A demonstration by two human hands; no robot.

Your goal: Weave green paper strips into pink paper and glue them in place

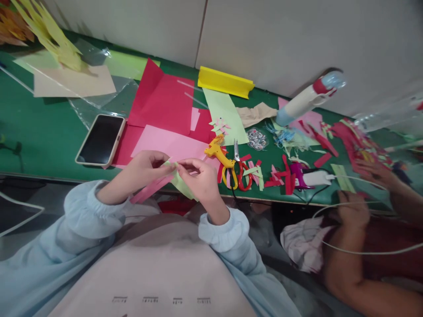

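My left hand [145,171] and my right hand [200,178] meet fingertip to fingertip over the table's front edge. Both pinch paper strips where they cross. A pink strip [151,189] hangs down to the left below my left hand, and a light green strip [183,186] hangs beneath my right hand. Just beyond the hands lies a pink sheet [168,144] on red paper [172,99]. To the right of my right hand are a yellow glue gun [220,152], scissors with red and yellow handles [236,152] and short cut strips [254,174].
A phone [101,140] lies at the left. Farther back are a folded yellow sheet [226,82] and a bottle [307,100]. At the right, another person's hands [353,210] work beside a purple glue gun [300,176] with a white cable.
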